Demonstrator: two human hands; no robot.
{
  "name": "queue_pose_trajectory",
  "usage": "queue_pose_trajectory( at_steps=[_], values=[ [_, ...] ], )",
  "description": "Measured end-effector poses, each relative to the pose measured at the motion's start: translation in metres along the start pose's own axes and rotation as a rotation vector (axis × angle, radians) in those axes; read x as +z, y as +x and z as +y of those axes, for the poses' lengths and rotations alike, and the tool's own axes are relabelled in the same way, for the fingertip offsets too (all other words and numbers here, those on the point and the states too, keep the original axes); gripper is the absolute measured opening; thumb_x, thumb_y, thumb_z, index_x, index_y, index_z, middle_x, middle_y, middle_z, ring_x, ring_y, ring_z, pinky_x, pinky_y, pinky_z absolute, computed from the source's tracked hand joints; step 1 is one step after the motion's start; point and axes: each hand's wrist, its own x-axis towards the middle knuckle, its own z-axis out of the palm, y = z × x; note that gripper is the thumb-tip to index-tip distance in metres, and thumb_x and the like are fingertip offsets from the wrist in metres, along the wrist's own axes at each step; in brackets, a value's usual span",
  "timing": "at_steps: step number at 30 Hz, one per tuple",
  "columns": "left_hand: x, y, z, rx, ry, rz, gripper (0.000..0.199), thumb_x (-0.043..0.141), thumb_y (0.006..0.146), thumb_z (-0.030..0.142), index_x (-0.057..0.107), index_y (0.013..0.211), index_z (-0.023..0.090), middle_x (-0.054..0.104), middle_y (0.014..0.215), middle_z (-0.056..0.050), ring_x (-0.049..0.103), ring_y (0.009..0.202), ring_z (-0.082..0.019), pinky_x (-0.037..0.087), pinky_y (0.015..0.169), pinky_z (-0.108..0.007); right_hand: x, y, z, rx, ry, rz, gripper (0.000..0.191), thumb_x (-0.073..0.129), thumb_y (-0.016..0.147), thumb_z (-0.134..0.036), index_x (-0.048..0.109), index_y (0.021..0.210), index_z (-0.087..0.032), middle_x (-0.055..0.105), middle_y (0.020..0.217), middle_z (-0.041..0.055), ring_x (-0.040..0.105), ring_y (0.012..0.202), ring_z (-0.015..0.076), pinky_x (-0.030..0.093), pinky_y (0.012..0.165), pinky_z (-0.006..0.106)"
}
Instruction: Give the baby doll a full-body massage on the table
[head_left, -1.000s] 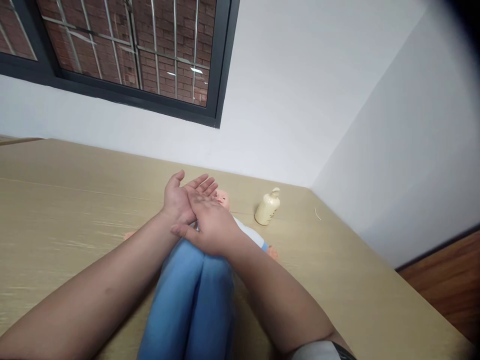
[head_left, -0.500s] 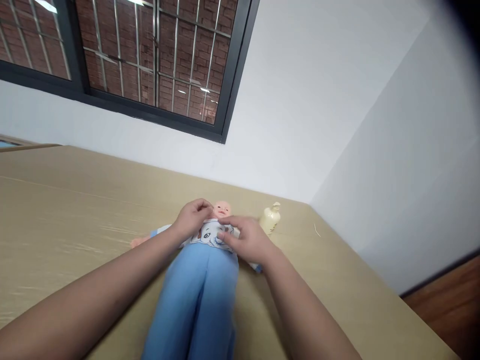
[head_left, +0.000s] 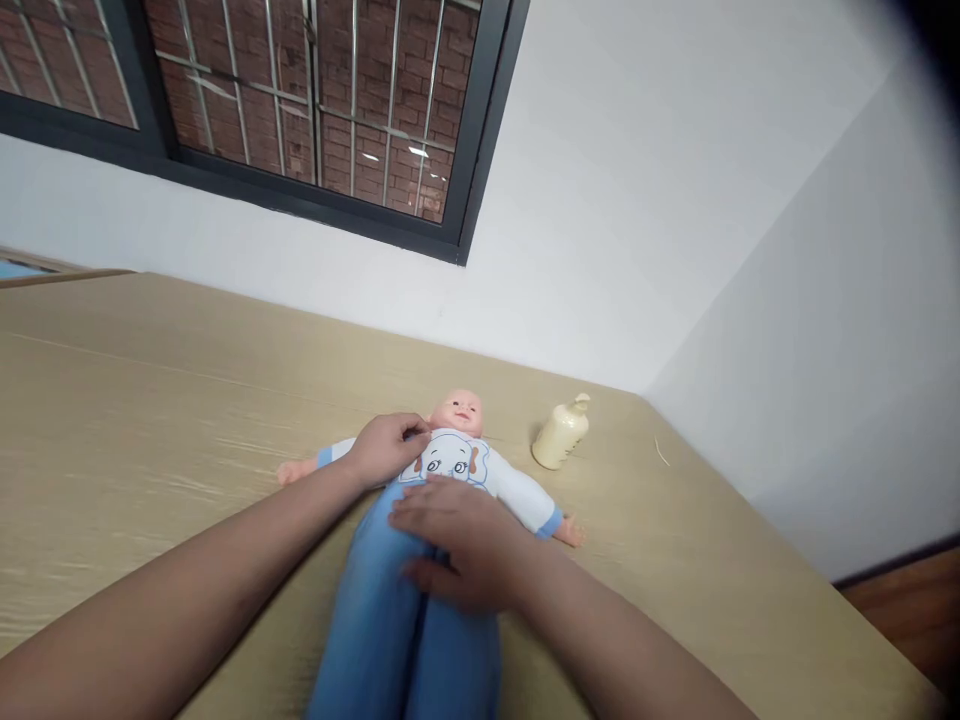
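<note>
A baby doll (head_left: pixel 459 410) lies on its back with its arms spread. It wears a white shirt (head_left: pixel 525 497) with blue cuffs and a puppy-like face printed on the chest, and long blue trousers (head_left: pixel 375 590). At the doll's shoulder on the left side of the picture, my left hand (head_left: pixel 386 448) is closed, thumb and fingers pinching the shirt beside the neck. My right hand (head_left: pixel 469 540) lies over the waist of the trousers, its fingers stretched out and slightly blurred. It covers the lower edge of the shirt print.
A cream pump bottle (head_left: pixel 561 435) stands to the right of the doll's head. Farther right, a thin pale string (head_left: pixel 661 452) lies on the tan tabletop (head_left: pixel 187 400). White walls (head_left: pixel 585 200) and a barred window (head_left: pixel 315 110) border the table's far side.
My right hand has moved from the doll's collar down to the trouser waist, uncovering the shirt and the arm on the right. My left hand stays by the neck. The view has shifted slightly.
</note>
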Motion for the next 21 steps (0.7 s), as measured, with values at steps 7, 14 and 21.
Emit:
queue_pose_trajectory(
  at_steps=[7,14,21],
  values=[
    [0.002,0.001,-0.005,0.006,-0.041,-0.006,0.026,0.057,0.089,0.042,0.075,0.087,0.023,0.076,0.088,-0.002,0.069,0.084,-0.024,0.047,0.074,-0.031,-0.012,-0.010,0.048,0.110,-0.049,0.117,0.042,0.052,0.100,-0.042,0.058,0.139,-0.027,0.058,0.148,0.0057,0.046,0.144,0.0220,0.029,0.123,0.047],
    [0.005,-0.005,-0.002,0.067,-0.104,0.163,0.018,0.060,0.086,0.032,0.072,0.079,0.021,0.074,0.083,-0.004,0.068,0.083,-0.023,0.048,0.079,-0.032,0.002,-0.026,0.088,0.409,-0.088,0.404,0.042,0.050,0.100,-0.045,0.062,0.130,-0.019,0.067,0.131,0.0122,0.059,0.123,0.0254,0.045,0.107,0.043],
    [0.006,-0.046,0.063,0.477,-0.077,-0.041,0.021,0.056,0.087,0.024,0.071,0.073,0.023,0.071,0.075,-0.007,0.066,0.073,-0.023,0.050,0.074,-0.035,-0.001,-0.025,0.094,0.765,-0.126,0.319,0.044,0.029,0.106,-0.042,0.064,0.090,-0.022,0.071,0.086,0.0057,0.065,0.082,0.0201,0.042,0.074,0.030]
  ],
)
